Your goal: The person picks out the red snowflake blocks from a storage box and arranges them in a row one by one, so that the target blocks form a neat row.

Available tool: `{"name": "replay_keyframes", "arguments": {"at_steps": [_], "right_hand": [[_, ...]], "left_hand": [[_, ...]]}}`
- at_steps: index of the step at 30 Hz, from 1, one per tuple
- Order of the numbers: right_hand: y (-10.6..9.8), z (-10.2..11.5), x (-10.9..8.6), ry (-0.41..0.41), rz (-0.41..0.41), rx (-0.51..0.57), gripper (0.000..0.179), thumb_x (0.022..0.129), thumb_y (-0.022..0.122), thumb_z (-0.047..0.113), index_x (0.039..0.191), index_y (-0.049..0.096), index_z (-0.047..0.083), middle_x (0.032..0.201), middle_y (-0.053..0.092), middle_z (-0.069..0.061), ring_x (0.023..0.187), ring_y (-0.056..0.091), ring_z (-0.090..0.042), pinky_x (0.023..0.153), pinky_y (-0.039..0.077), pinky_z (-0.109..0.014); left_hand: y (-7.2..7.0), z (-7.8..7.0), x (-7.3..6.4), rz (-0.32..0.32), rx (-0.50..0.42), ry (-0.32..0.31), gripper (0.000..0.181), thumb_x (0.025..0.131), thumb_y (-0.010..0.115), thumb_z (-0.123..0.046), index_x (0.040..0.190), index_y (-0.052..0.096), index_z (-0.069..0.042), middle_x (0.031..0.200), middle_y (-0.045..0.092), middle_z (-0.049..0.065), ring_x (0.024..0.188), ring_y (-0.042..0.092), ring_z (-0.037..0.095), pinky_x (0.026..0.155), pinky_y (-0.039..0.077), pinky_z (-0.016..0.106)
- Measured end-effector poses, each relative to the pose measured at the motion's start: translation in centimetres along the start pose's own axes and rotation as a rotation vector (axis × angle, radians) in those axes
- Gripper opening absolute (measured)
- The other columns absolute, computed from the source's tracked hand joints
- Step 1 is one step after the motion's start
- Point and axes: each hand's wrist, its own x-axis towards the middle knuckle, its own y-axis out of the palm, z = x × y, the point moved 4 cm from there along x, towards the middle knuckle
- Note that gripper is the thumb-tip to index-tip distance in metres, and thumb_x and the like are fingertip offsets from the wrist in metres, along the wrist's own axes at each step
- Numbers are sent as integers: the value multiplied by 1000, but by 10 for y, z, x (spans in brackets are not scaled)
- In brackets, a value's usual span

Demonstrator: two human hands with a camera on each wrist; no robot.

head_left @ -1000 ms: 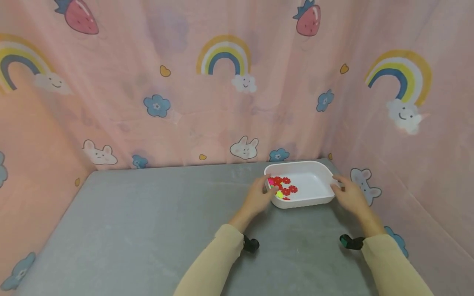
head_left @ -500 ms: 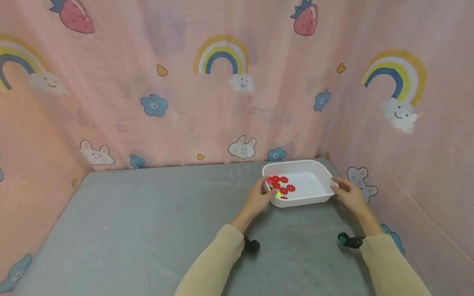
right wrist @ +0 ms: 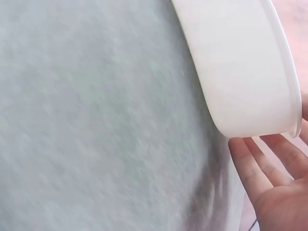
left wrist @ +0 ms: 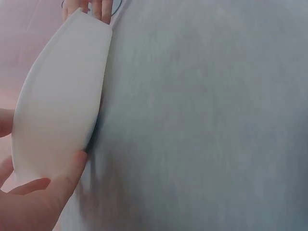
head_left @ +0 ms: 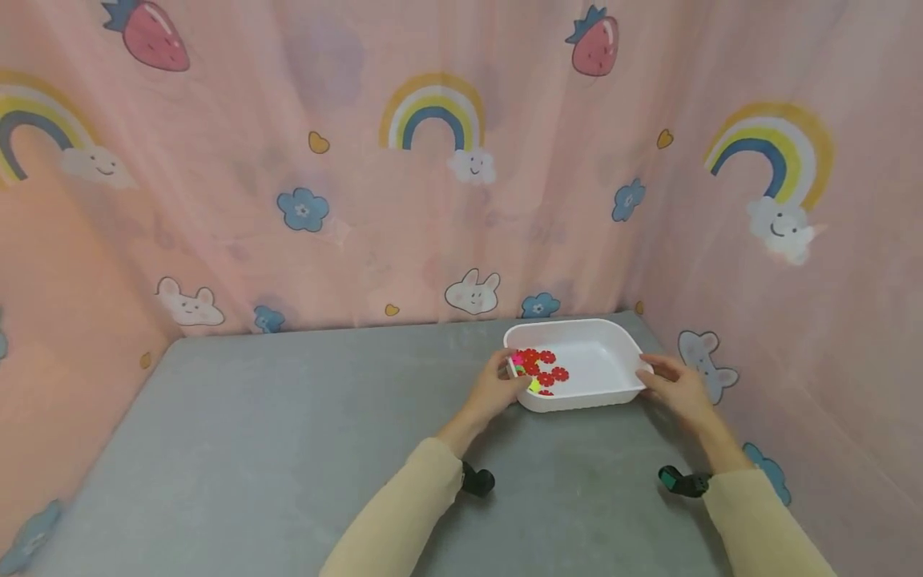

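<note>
A white plastic tray [head_left: 594, 362] with rounded corners is held between both hands at the back right of the table. Several flower-shaped plastic discs [head_left: 546, 379] lie bunched in its left end, mostly red with some pink, yellow and green. My left hand [head_left: 496, 390] grips the left end, its thumb over the rim. At the other end, my right hand [head_left: 681, 394] holds the rim by the corner. Fingers also show under the tray wall [right wrist: 245, 67] in the right wrist view. Whether the base touches the table, I cannot tell.
The grey table [head_left: 288, 449] stretches to the left and front of the tray. A pink printed curtain [head_left: 346, 248] stands close behind it and along the right side. Dark wrist-worn devices, one of them a black camera [head_left: 477, 481], stick out from the sleeves.
The tray, held by both hands, has shifted slightly to the left, and the discs have moved along with it. Both hands keep their hold.
</note>
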Motion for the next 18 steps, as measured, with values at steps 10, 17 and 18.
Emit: {"name": "replay_keyframes", "arguments": {"at_steps": [10, 17, 18], "right_hand": [[31, 21, -6, -17, 6, -7, 57, 102, 62, 30, 145, 47, -5, 146, 46, -33, 112, 61, -19, 82, 56, -21], [53, 40, -8, -36, 66, 44, 55, 103, 62, 25, 146, 46, -5, 146, 45, -31, 125, 55, -43, 87, 57, -27], [56, 43, -8, -37, 71, 48, 55, 103, 62, 25, 147, 46, -4, 146, 45, -30, 125, 54, -44, 87, 57, -29]], "left_hand": [[-39, -1, -13, -14, -2, -18, 60, 94, 71, -16, 149, 47, -14, 154, 41, 19, 135, 50, 36, 90, 57, 40], [-70, -4, -27, -33, 6, -29, 60, 93, 68, -13, 149, 47, -12, 154, 42, 20, 131, 53, 37, 90, 57, 43], [-75, -4, -28, -35, 9, -32, 60, 93, 68, -13, 149, 47, -13, 154, 42, 20, 131, 53, 37, 90, 57, 42]]}}
